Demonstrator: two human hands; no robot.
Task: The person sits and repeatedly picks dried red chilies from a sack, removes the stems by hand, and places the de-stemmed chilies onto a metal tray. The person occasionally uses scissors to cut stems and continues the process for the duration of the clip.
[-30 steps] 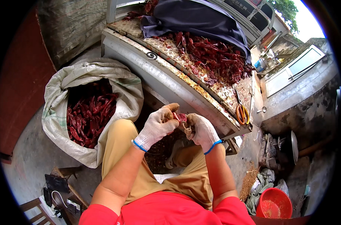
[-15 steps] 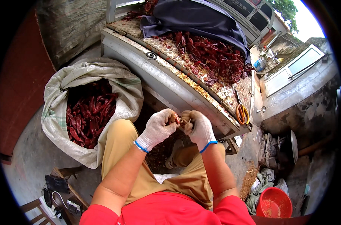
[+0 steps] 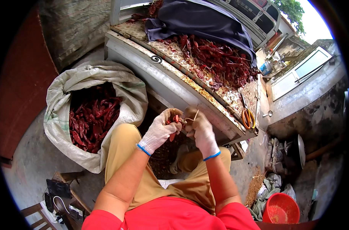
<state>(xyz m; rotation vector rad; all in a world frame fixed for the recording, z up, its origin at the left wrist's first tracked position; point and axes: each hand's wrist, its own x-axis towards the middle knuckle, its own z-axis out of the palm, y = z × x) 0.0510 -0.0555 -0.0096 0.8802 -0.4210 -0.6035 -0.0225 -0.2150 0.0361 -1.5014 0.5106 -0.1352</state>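
Note:
Dried red chili peppers are gripped in my left hand, which wears a white knit glove with a blue cuff. Close beside it, my right hand, gloved the same way, has its fingers closed around a pale chili stem; motion smears its fingertips. Both hands are in front of the metal truck bed's edge, above my knees. On the bed lies a heap of dried chilies, partly under a dark cloth. To the left, a white woven sack stands open with many dried chilies inside.
Orange-handled scissors lie at the bed's right corner. A red plastic basin sits at lower right beside crumpled bags. At lower left is a small wooden stand with dark devices. A brown panel rises behind the sack.
More red chili now shows in my left hand. My right hand has turned, and a pale stem sticks up from its fingers. The view has shifted slightly.

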